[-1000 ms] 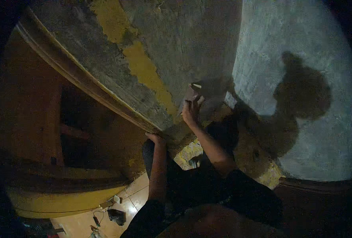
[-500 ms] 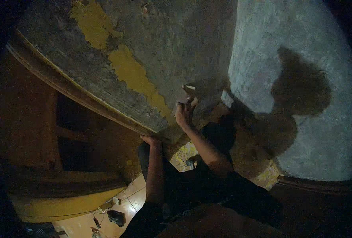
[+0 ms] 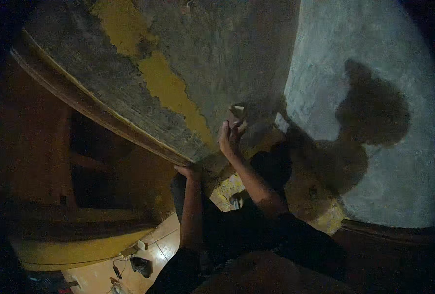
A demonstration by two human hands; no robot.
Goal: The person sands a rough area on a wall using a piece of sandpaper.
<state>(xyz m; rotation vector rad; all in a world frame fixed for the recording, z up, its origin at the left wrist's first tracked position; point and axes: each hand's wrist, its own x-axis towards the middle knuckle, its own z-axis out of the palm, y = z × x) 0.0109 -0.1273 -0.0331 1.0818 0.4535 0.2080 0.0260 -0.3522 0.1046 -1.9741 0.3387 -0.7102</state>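
Observation:
My right hand is raised against a rough grey wall and grips a small flat scraper-like tool, its pale end pressed on the plaster. Patches of old yellow paint remain on the wall just left of the tool. My left hand rests lower down, fingers curled on the edge of the wall beside a dark wooden frame. Both forearms come up from the bottom of the view.
A lighter grey wall at right carries my shadow. A dark opening with wooden bars lies left. Far below, a pale tiled floor holds small dark objects. A brown ledge runs at lower right.
The view has shifted a little; my right hand with the tool has moved slightly down and left along the wall. My left hand stays on the edge.

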